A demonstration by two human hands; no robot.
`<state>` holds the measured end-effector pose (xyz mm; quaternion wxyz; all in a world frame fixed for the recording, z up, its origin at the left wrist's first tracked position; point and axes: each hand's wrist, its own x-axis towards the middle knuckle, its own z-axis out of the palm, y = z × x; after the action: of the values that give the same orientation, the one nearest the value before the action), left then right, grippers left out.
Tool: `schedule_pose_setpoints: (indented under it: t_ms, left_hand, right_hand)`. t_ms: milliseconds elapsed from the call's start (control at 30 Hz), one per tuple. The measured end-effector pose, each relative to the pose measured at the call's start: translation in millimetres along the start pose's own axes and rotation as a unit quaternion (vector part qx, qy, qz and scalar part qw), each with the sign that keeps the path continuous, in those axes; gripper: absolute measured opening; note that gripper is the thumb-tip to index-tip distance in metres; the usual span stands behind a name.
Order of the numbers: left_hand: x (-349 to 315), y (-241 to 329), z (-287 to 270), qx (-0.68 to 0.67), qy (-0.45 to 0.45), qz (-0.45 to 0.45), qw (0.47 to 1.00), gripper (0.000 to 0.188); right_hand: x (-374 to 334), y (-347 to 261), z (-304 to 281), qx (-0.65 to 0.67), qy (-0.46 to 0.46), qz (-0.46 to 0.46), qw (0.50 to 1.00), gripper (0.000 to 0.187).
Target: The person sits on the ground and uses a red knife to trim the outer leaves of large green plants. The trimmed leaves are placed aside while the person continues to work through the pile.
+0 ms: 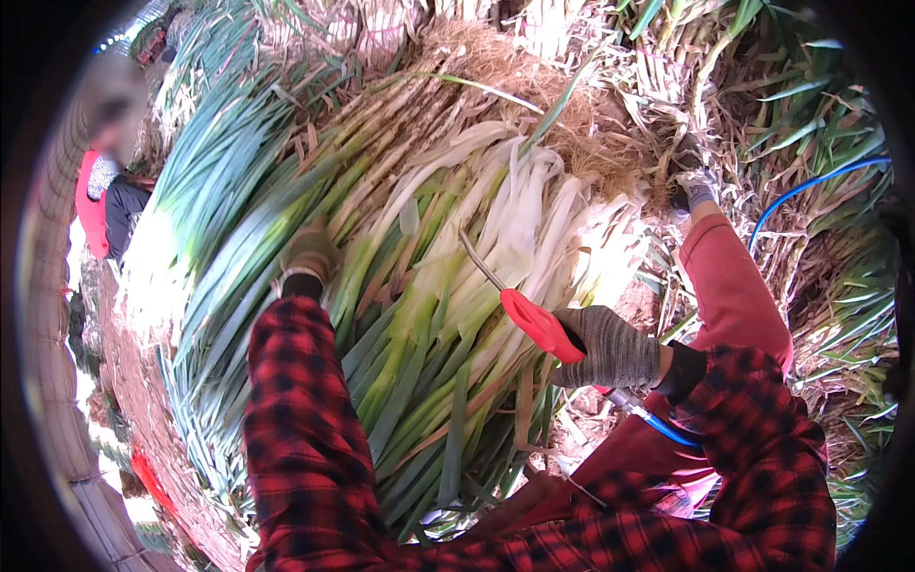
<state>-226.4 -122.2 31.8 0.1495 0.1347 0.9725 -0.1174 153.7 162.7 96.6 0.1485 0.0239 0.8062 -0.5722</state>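
Observation:
In my gloved right hand (610, 348) is a red air blow gun (534, 324) with a thin bent metal nozzle (481, 259). Its tip is over a big pile of long green onions (410, 315), green leaves nearest me and pale stalks farther off. A blue hose (672, 431) joins the gun below my wrist. Reaching in from the left, my left hand (310, 253), also gloved, lies on the onion stalks. It is blurred and its fingers cannot be made out. Whitish peeled outer layers (524, 214) lie loose over the stalks in the middle.
Brown roots (543, 81) mat the pile's far end. More onion bundles (801, 95) stand at the far right, near another stretch of blue hose (810, 189). My leg in red trousers (734, 276) is at the right. A person in red (100, 200) sits at the far left.

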Motion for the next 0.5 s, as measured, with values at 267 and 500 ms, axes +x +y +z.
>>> schedule_pose_setpoints:
  t_ms: [267,500]
  left_hand:
    - [-79.4,15.3,-89.0,0.007,0.092,0.132,0.987,0.048]
    - [-172.2,27.8,-100.8,-0.153,-0.089,0.201,0.963,0.067]
  right_hand:
    - [-3.0,19.2,-1.5,0.012,0.025,0.083,0.996,0.043]
    - [-27.6,44.7,-7.1,0.102,0.094,0.092,0.986,0.032]
